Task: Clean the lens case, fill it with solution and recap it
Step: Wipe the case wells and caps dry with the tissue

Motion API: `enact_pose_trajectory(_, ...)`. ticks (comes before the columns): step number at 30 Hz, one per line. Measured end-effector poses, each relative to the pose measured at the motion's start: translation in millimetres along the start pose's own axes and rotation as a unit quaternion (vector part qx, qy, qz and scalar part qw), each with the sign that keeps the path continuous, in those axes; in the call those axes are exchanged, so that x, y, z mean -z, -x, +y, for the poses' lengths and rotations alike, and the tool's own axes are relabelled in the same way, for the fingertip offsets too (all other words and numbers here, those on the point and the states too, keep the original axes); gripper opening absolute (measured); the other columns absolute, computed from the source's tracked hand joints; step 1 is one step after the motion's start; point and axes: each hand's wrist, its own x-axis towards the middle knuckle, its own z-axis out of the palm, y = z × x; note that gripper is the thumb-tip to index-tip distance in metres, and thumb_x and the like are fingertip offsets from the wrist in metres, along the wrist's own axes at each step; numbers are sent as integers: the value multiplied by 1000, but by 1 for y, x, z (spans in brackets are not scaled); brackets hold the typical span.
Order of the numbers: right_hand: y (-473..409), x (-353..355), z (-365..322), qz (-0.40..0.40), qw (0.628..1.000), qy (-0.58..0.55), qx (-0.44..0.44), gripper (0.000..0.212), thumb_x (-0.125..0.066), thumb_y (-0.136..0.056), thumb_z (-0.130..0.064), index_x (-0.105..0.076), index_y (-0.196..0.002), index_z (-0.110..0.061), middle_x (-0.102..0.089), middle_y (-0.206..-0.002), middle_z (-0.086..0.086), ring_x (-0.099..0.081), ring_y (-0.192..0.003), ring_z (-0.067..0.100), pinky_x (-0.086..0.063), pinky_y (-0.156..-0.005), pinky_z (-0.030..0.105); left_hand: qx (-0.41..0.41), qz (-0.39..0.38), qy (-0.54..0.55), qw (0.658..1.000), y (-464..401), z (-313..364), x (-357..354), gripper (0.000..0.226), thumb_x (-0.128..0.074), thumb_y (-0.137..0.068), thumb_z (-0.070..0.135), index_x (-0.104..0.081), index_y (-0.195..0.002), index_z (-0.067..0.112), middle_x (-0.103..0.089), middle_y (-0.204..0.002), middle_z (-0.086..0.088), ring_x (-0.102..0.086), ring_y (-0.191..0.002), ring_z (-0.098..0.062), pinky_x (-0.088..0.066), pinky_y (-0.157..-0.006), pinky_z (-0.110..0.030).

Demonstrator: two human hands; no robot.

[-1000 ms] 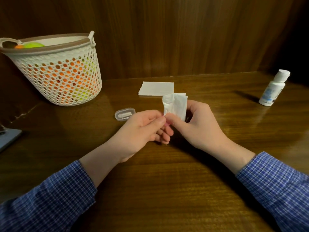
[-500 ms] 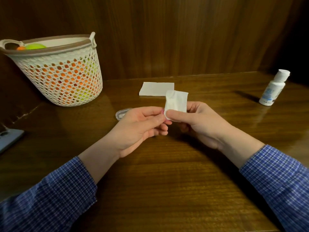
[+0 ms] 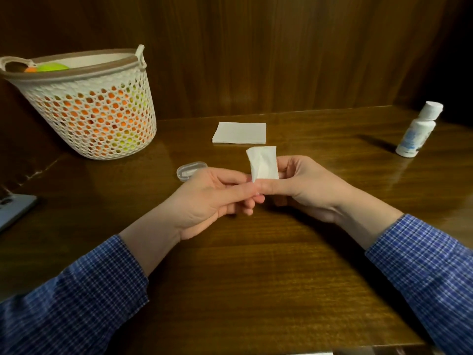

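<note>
The small folded white tissue paper [image 3: 263,163], pinched between both hands, looks soft, matt and a little creased. Under the grip the dark brown wooden table [image 3: 256,278] is smooth and glossy, with visible grain. Behind the grip the flat white paper napkin [image 3: 239,133] is matt. Left of it the small clear plastic case [image 3: 190,170] shines. Far right, the white plastic bottle [image 3: 417,134] is smooth.

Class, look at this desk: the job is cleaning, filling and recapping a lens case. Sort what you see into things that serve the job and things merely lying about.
Serves the job:
- folded tissue, held in the right hand
- left hand, meeting it at the tissue's lower edge
- clear plastic case
- solution bottle, capped
- spare tissues

Lying about:
- mesh basket
- grey object at the left edge
</note>
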Motion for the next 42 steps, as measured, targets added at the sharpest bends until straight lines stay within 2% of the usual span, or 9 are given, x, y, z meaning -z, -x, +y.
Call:
enact_pose_trajectory(8, -4, -7, 8, -92, 927, -322, -168, 27, -84, -72, -11, -71, -96, -9, -55, -73, -2, -41, -45, 3, -38, -42, 14, -330, 177, -362, 854, 7, -9, -13, 37, -79, -82, 19, -71, -118, 23, -77, -104, 11, -73, -99, -9, -61, -82, -22)
enact_pose_trajectory(10, -3, -8, 6, -84, 936, -301, -161, 22, -81, -77, -12, -71, -96, -9, -54, -74, -2, -39, -47, 3, -36, -42, 13, -310, 176, -347, 868, 7, -9, -13, 37, -78, -81, 22, -73, -117, 21, -78, -102, 9, -74, -96, -10, -62, -79, -22)
enact_pose_trajectory(13, 0, -5, -1, -33, 985, -142, -88, 43, -83, -69, -17, -72, -108, -3, -63, -79, 5, -46, -59, 9, -36, -51, 19, -158, 108, -172, 966, 6, -3, -8, 34, -78, -74, 22, -79, -108, 19, -81, -92, 1, -77, -82, -14, -61, -70, -21)
enact_pose_trajectory(16, 6, 2, -7, -14, 998, 63, 29, 57, -87, -68, -21, -67, -117, 3, -70, -98, 29, -63, -82, 44, -57, -71, 44, -17, -17, -36, 999, 5, 1, -2, 22, -76, -78, 16, -84, -98, 14, -80, -90, -8, -72, -75, -10, -58, -68, -20)
enact_pose_trajectory(18, 9, 4, -10, -62, 987, 120, 87, 48, -84, -76, -15, -66, -115, 7, -66, -102, 40, -63, -89, 55, -53, -87, 64, 17, -77, 0, 997, 4, 1, -1, 16, -75, -81, 13, -84, -96, 13, -79, -90, -11, -71, -73, -9, -58, -68, -22)
enact_pose_trajectory(23, 0, 18, -8, -99, 990, -98, 21, 8, -74, -85, -12, -79, -86, -19, -71, -77, -2, -59, -63, 5, -45, -58, 19, -44, -42, 28, 998, -3, 1, -5, 18, -80, -78, 10, -80, -96, 11, -78, -98, -17, -74, -80, -17, -62, -72, -26)
enact_pose_trajectory(26, -4, 25, -8, -12, 972, -233, -16, 5, -81, -76, -16, -79, -79, -20, -55, -67, -8, -41, -53, 3, -33, -49, 15, -91, 83, -104, 987, -5, 0, 4, 19, -80, -82, 4, -76, -100, 11, -79, -99, -13, -77, -86, -21, -64, -79, -32)
enact_pose_trajectory(33, -13, 29, -1, 144, 964, -204, -89, 36, -81, -83, -18, -65, -115, -13, -55, -75, -2, -42, -54, 5, -36, -49, 19, -207, 248, -265, 908, -4, 7, 28, 23, -85, -79, 5, -74, -99, 10, -78, -96, -4, -75, -90, -22, -64, -81, -32)
enact_pose_trajectory(42, -14, 25, -2, 146, 973, -154, -93, 42, -83, -76, -17, -68, -115, -10, -65, -80, 0, -49, -58, 6, -42, -47, 16, -169, 153, -474, 850, 29, -15, 43, 38, -81, -85, 21, -67, -120, 32, -71, -95, 15, -64, -88, -6, -53, -70, -20)
